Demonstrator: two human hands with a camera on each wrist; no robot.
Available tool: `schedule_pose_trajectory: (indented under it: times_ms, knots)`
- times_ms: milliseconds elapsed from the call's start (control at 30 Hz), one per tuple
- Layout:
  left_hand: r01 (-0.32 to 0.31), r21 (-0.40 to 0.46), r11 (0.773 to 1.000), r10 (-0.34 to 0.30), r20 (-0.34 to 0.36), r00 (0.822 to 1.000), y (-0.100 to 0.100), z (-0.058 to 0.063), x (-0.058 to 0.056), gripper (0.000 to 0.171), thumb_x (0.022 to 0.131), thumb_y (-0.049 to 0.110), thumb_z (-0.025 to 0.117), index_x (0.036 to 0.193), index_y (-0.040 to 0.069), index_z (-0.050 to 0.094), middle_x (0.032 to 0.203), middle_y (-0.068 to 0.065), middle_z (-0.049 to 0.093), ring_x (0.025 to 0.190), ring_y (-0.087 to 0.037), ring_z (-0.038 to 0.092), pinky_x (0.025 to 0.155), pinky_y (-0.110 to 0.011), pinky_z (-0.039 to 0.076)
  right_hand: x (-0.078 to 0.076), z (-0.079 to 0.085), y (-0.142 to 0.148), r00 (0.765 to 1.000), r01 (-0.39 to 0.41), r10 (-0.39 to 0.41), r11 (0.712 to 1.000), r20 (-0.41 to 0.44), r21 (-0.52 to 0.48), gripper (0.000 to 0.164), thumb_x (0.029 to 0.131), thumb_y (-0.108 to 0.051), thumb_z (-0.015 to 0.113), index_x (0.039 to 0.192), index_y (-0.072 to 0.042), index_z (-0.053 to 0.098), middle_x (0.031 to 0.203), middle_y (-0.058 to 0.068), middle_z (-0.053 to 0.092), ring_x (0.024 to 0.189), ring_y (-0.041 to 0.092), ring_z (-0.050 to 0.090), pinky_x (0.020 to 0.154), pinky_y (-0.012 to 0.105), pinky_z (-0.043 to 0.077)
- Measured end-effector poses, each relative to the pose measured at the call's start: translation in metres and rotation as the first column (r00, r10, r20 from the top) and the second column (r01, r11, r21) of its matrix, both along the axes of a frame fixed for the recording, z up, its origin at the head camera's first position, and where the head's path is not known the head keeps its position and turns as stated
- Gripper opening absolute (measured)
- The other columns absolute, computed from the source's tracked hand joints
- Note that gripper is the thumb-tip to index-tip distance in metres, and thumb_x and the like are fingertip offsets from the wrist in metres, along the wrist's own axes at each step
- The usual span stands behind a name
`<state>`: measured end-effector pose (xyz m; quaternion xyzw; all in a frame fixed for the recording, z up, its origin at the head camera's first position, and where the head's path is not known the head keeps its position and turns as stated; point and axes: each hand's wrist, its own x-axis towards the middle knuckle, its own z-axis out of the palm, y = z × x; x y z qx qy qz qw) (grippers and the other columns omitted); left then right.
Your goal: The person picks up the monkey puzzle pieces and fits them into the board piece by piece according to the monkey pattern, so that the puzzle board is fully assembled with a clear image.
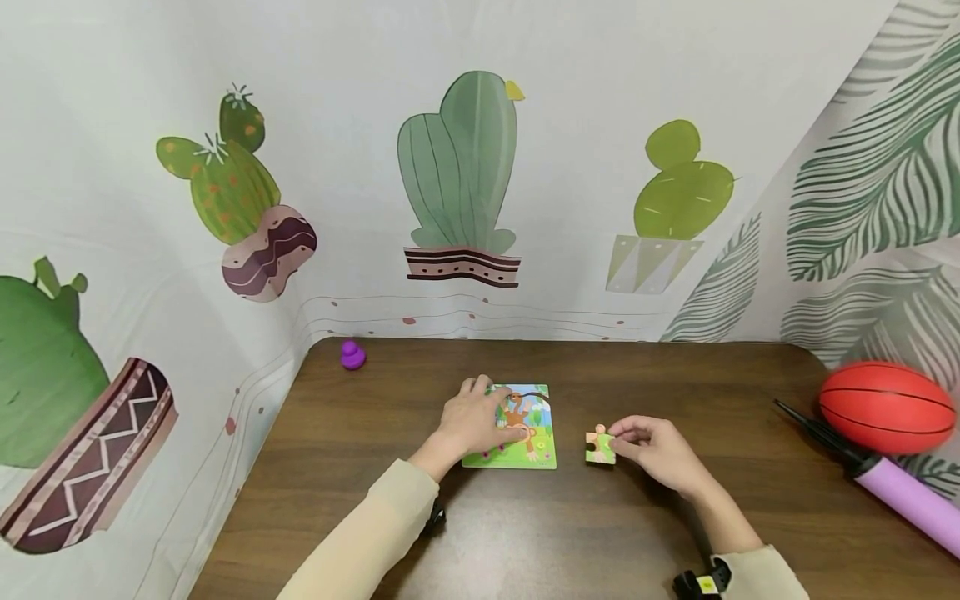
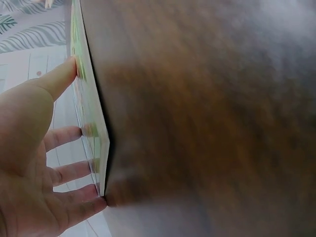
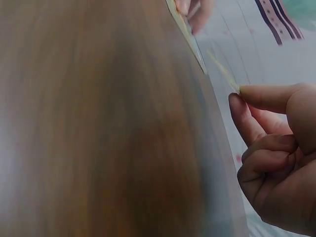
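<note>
A square jigsaw puzzle (image 1: 542,454) with a monkey on a green and blue scene lies flat near the middle of the table. Over its left part rests my left hand (image 1: 471,421), fingers spread and fingertips touching the picture; the left wrist view shows the thumb (image 2: 66,74) on its face. To the right of the puzzle, my right hand (image 1: 660,450) pinches a puzzle piece (image 1: 600,448) between thumb and forefinger. In the right wrist view this piece (image 3: 223,71) appears edge-on, above the tabletop, while the other fingers curl into the palm.
A purple toy (image 1: 352,356) sits at the table's back left corner. On the right are a red ball (image 1: 887,408) and a black-and-lilac pump (image 1: 900,496). A cactus-print cloth (image 1: 570,208) hangs behind the brown table (image 1: 525,533).
</note>
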<state>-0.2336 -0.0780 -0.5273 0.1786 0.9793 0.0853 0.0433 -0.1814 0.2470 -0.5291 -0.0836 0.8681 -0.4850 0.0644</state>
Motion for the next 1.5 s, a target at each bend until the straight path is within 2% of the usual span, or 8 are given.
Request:
schedule_pose_trajectory:
  times_ms: [233,467,633,1133,1333,1500]
  knots:
    - [0.000,0.001,1.000,0.000,0.006,1.000,0.000,-0.001,-0.001,0.088,0.083,0.084,0.060,0.152,0.029,0.054,0.142,-0.007,0.048,0.129,-0.028,0.046,0.063,-0.036,0.051,-0.011,-0.002,-0.040,0.999,-0.013,0.014,0.999,0.037,-0.029,0.009,0.092,-0.013,0.079,0.099,-0.007,0.077,0.089,0.002,0.073,0.084,0.018,0.067,0.071,0.030,0.052]
    - [0.000,-0.001,1.000,0.000,-0.001,1.000,0.001,-0.002,-0.002,0.088,0.084,0.084,0.059,0.152,0.029,0.054,0.140,-0.007,0.048,0.130,-0.028,0.046,0.070,-0.039,0.055,-0.016,-0.006,-0.068,0.996,-0.053,0.056,0.998,0.074,-0.041,0.010,0.093,-0.014,0.078,0.099,-0.006,0.078,0.087,0.003,0.072,0.081,0.017,0.065,0.070,0.031,0.051]
    - [0.000,-0.004,1.000,0.000,-0.015,1.000,0.001,-0.002,-0.002,0.087,0.084,0.082,0.061,0.152,0.028,0.054,0.137,-0.006,0.049,0.129,-0.029,0.046,0.073,-0.041,0.056,-0.017,-0.007,-0.081,0.994,-0.045,0.049,0.998,0.096,-0.042,0.011,0.093,-0.015,0.077,0.100,-0.006,0.078,0.088,0.003,0.073,0.083,0.017,0.066,0.070,0.030,0.053]
    - [0.007,-0.011,1.000,-0.007,-0.019,1.000,0.000,-0.002,-0.001,0.085,0.085,0.081,0.061,0.152,0.029,0.054,0.138,-0.006,0.049,0.129,-0.028,0.047,0.069,-0.038,0.055,-0.018,-0.004,-0.097,0.996,-0.027,0.027,1.000,0.086,0.003,0.007,0.092,-0.012,0.079,0.096,-0.006,0.079,0.085,0.001,0.072,0.080,0.014,0.066,0.070,0.032,0.055]
    - [0.001,-0.020,1.000,-0.001,-0.006,1.000,0.000,-0.002,-0.001,0.082,0.086,0.080,0.061,0.152,0.031,0.054,0.141,-0.005,0.047,0.130,-0.027,0.046,0.069,-0.037,0.054,-0.018,-0.002,-0.096,0.996,-0.085,0.085,0.990,0.011,0.112,0.005,0.093,-0.017,0.078,0.096,-0.014,0.080,0.084,-0.007,0.073,0.081,0.011,0.067,0.073,0.034,0.054]
    - [0.000,-0.016,1.000,0.000,-0.005,1.000,0.000,0.000,-0.001,0.082,0.086,0.079,0.062,0.151,0.031,0.054,0.140,-0.006,0.047,0.130,-0.027,0.046,0.071,-0.039,0.055,-0.018,0.000,-0.092,0.986,-0.157,0.163,0.976,-0.027,0.148,0.022,0.088,-0.028,0.085,0.103,-0.015,0.079,0.088,-0.008,0.070,0.086,0.012,0.064,0.077,0.034,0.052]
